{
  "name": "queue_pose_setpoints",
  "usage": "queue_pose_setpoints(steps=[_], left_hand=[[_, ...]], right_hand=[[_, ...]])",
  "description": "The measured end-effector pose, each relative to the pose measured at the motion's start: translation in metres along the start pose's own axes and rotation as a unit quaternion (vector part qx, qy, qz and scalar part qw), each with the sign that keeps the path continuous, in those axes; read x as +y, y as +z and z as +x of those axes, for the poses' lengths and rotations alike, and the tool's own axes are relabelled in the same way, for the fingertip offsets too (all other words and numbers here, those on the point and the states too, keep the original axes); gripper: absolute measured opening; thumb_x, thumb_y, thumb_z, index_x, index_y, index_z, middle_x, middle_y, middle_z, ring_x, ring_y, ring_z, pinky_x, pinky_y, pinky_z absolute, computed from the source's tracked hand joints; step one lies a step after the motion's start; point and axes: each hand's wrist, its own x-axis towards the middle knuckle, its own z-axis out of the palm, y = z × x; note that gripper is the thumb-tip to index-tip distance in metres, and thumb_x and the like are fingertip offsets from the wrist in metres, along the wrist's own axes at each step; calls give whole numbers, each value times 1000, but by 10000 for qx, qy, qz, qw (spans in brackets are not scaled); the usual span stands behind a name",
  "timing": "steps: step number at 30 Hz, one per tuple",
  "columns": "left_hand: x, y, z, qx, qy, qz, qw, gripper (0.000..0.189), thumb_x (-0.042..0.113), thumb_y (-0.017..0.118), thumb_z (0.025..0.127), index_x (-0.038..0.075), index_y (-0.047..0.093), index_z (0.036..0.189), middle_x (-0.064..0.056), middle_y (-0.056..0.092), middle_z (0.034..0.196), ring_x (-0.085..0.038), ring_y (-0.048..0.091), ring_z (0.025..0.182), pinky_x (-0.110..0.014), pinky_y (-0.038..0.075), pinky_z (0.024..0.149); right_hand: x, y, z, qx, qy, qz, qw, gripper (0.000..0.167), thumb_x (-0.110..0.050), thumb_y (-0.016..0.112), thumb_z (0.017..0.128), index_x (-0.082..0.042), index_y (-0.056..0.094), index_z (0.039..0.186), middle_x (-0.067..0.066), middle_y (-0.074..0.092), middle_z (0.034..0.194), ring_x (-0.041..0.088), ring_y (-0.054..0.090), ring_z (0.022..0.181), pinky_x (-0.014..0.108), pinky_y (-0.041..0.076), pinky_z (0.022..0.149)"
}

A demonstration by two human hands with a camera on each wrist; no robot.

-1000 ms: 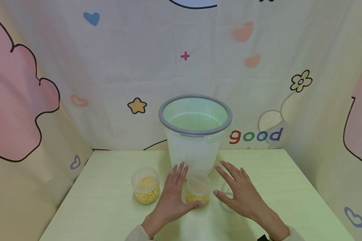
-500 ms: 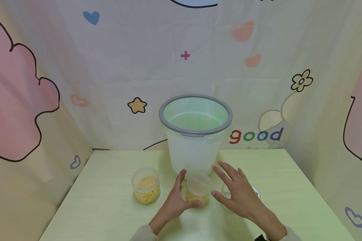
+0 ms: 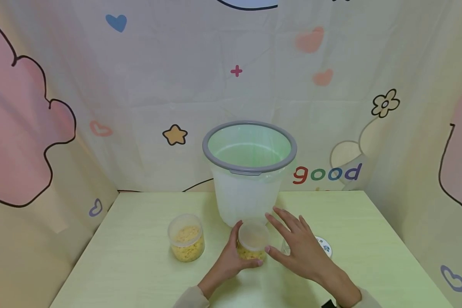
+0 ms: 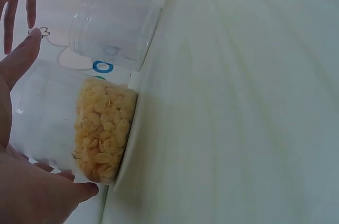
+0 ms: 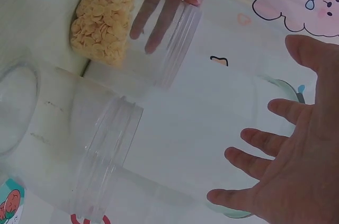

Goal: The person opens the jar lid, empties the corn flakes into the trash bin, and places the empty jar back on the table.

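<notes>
The left hand (image 3: 231,256) curls round a clear, cylindrical plastic jar (image 3: 254,235) part-filled with yellow flakes (image 4: 105,131), upright mid-width on the pale green tabletop (image 3: 138,226), while the right hand (image 3: 302,252) spreads beside it, gripping nothing; a low, even hold should prevent tipping.

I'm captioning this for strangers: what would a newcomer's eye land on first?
Probably the big pale bucket with its grey rim, toward the back of the table. In front, the left hand holds a clear jar of yellow flakes, the right hand spread nearby.
</notes>
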Motion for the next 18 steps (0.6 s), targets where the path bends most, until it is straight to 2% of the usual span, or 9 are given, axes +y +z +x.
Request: queue_pose_setpoints(steps=[11,18], left_hand=[[-11,7,6,108,27,-26,9999,120,35,89,69,21,9,157,-16,45,145,-29,49,127,-51,40,106],[-17,10,8,234,156,-75,9996,112,28,89,71,17,15,155,-14,46,144,-31,49,128,-52,42,105]], right_hand=[[-6,4,4,-69,-74,74,9999,74,-45,70,86,-28,38,151,6,38,157,27,36,144,68,26,112],[-8,5,5,-123,-67,55,9999,74,-47,68,87,-29,36,152,6,37,157,27,35,144,67,26,112]])
